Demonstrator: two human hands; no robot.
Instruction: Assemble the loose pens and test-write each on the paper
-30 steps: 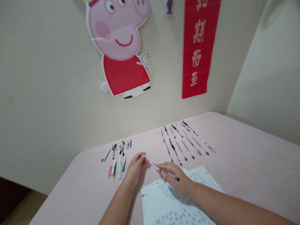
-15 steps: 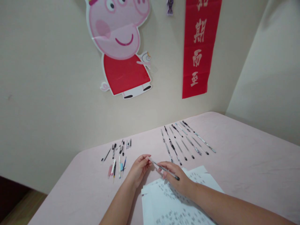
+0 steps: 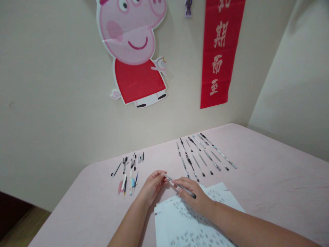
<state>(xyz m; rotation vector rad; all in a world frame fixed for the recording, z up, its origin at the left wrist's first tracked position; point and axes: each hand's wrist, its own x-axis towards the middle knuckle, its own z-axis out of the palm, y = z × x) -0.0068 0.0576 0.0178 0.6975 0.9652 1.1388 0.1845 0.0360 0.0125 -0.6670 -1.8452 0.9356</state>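
Behind the far edge of a pink-covered table (image 3: 77, 212), a pale wall (image 3: 56, 103) is rising, carrying a pink pig cutout (image 3: 138, 80) and a red banner (image 3: 218, 51), probably for decoration. Beyond the table's left edge, a strip of wooden floor (image 3: 33, 228) is showing. Toward the near edge, written sheets (image 3: 164, 223) are lying overlapped, partly under the right forearm (image 3: 244, 216), perhaps being kept within easy reach.

Between those sheets and the far edge, two hands are meeting. The right hand (image 3: 197, 198) is wrapping its fingers around a dark-ended pen (image 3: 187, 191), tilting it so that its front end is pointing leftward. The left hand (image 3: 155, 182) is pinching that front end, thumb and finger together, seemingly steadying it; whether a separate tip is sitting there, I cannot tell.

Toward the far right corner, other pens (image 3: 190, 164) are lying in two slanting rows, apparently so each is staying distinct. Near the far left corner, pen parts (image 3: 124, 166) are lying in small clusters, a light-blue piece (image 3: 133, 183) among them, seemingly being kept apart from the rows.
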